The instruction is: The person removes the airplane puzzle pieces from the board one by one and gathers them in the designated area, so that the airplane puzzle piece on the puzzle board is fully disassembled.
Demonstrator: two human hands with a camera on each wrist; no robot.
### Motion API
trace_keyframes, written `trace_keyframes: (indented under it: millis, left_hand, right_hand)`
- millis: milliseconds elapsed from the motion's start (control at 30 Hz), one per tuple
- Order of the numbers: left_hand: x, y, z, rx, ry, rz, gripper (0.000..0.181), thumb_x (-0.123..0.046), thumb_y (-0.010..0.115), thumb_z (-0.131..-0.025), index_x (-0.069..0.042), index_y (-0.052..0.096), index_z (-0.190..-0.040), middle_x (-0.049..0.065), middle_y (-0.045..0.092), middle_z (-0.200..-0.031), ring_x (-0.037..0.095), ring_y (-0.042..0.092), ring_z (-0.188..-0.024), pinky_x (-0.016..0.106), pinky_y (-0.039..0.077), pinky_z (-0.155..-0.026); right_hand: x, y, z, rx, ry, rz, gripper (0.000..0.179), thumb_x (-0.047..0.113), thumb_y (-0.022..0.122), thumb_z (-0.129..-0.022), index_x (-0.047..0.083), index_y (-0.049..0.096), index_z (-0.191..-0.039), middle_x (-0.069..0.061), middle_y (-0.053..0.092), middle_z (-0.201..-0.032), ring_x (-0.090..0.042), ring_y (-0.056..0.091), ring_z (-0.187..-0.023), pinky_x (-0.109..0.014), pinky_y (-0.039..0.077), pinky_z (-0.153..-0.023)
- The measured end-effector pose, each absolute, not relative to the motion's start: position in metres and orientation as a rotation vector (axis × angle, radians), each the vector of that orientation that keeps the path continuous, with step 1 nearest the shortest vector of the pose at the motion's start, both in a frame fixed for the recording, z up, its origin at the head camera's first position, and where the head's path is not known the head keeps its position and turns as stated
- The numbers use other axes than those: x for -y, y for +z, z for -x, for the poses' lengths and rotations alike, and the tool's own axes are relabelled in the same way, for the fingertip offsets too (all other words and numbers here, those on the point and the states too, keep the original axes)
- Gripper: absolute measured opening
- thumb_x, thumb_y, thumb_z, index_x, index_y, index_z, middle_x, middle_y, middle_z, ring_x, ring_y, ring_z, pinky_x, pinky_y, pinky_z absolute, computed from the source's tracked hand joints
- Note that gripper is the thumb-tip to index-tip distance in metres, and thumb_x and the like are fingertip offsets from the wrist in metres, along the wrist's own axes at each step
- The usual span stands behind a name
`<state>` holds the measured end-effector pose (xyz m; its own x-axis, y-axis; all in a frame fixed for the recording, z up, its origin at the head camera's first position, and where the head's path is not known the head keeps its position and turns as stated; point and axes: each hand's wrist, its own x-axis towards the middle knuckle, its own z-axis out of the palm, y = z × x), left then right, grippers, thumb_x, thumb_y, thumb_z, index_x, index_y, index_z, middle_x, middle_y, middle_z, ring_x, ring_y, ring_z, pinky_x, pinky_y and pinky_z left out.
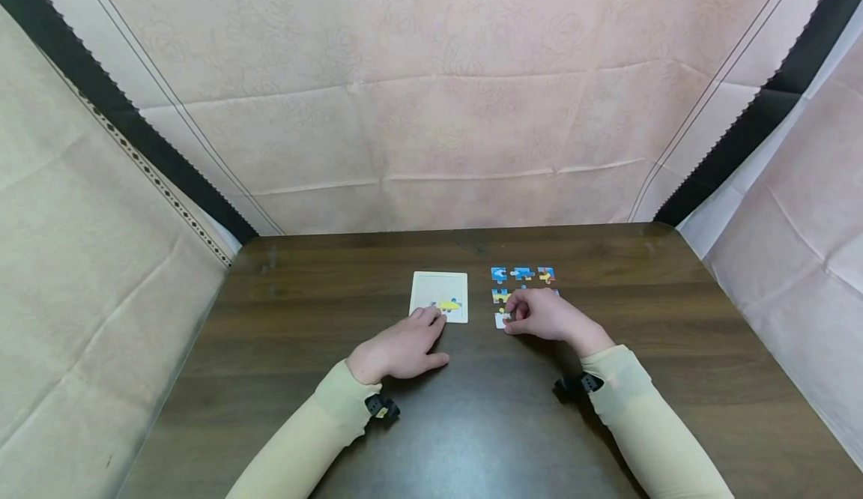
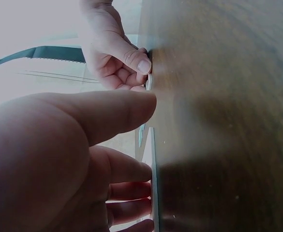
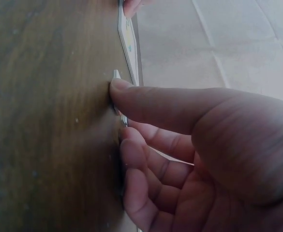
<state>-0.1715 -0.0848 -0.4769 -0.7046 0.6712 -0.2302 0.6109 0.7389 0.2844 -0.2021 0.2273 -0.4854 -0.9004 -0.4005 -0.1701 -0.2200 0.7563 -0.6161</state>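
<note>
My left hand (image 1: 403,345) rests its fingertips on the lower part of a white framed puzzle board (image 1: 438,287), with the thumb spread out over the table. A yellow and blue picture (image 1: 448,306) shows near those fingers on the board. To the right, my right hand (image 1: 547,315) pinches a mostly white puzzle piece (image 1: 500,321) low at the tabletop, thumb at its near edge. Several loose puzzle pieces (image 1: 522,273) lie in rows just beyond this hand, blue ones at the back. Other pieces are partly hidden under the right hand.
Both hands work over a brown wooden table (image 1: 323,282). A pale patterned cloth (image 1: 438,109) hangs behind it, with more cloth (image 1: 101,297) along the sides. Each wrist wears a small black camera (image 1: 382,407).
</note>
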Motion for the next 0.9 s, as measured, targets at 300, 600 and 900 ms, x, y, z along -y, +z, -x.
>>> trace_keyframes:
  millis: [300,600,900]
  left_hand:
    - [0.085,-0.477,0.17,-2.625,0.258,-0.991,0.075,-0.045,0.063,-0.108,0.002,0.041,-0.163,0.015,0.038,-0.166,0.028,0.038,-0.152,0.042,0.036,-0.123]
    - [0.083,-0.48,0.17,-2.642,0.208,-1.02,0.077,-0.046,0.062,-0.108,0.004,0.04,-0.162,0.017,0.038,-0.165,0.03,0.038,-0.152,0.042,0.035,-0.123]
    - [0.079,-0.48,0.165,-2.681,0.159,-1.026,0.079,-0.047,0.064,-0.107,0.006,0.041,-0.161,0.019,0.038,-0.164,0.032,0.035,-0.153,0.044,0.031,-0.125]
  right_hand:
    - [-0.227,-0.486,0.203,-2.656,-0.877,0.495,0.028,0.026,0.088,-0.091,0.01,0.07,-0.106,0.001,0.062,-0.079,-0.016,0.057,-0.07,-0.036,0.049,-0.069]
    - [-0.216,-0.48,0.206,-2.678,-0.953,0.546,0.024,0.022,0.084,-0.095,0.008,0.071,-0.111,0.002,0.065,-0.083,-0.016,0.06,-0.072,-0.035,0.052,-0.07]
    - [-0.161,-0.475,0.239,-2.652,-1.025,0.615,0.022,0.018,0.068,-0.107,0.012,0.076,-0.127,-0.002,0.075,-0.119,-0.021,0.068,-0.104,-0.045,0.056,-0.098]
